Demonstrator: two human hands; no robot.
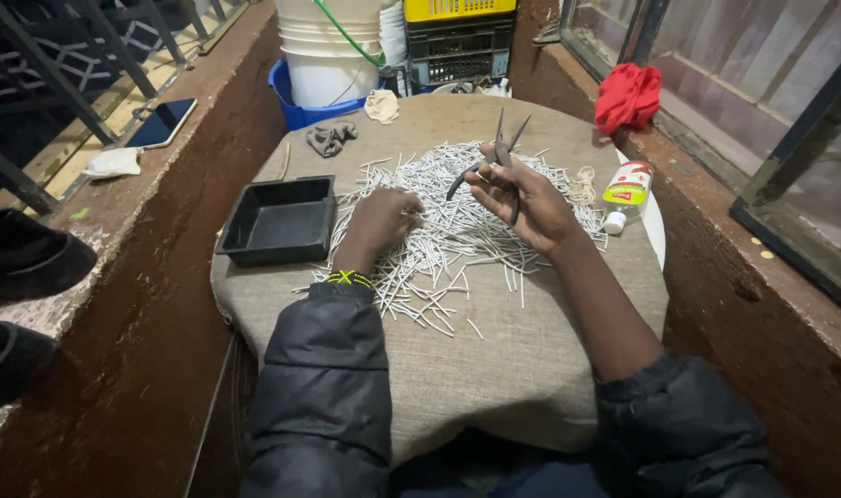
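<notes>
On a round bench (pixel 494 369) draped in coarse beige cloth, a wide heap of thin white sticks (pixel 448 231) is spread across the middle. The left hand (pixel 379 221) is laid palm down on the near left part of the heap, its fingers curled into the sticks; whether any stick is actually gripped cannot be told. A yellow and black band (pixel 351 278) is worn at that wrist, above a dark padded sleeve.

The right hand (pixel 522 203) is raised just above the heap, its fingers clenched around the handles of a pair of dark metal scissors (pixel 500 159). The blades are pointed up and away, parted in a narrow V.

Also noted:
- An empty black rectangular tray (pixel 280 219), at the bench's left edge, touching the fringe of the sticks.
- A small plastic bottle (pixel 625 192) with a white cap, lying on its side at the right edge.
- A loop of pale string (pixel 583 184), between bottle and heap.
- A grey rag (pixel 332 137) and a cream rag (pixel 381 106), at the far side.
- A red cloth (pixel 628 95) on the right ledge.
- White buckets (pixel 328 46) stacked in a blue tub, behind the bench.
- A phone (pixel 162 123) on the left ledge.
</notes>
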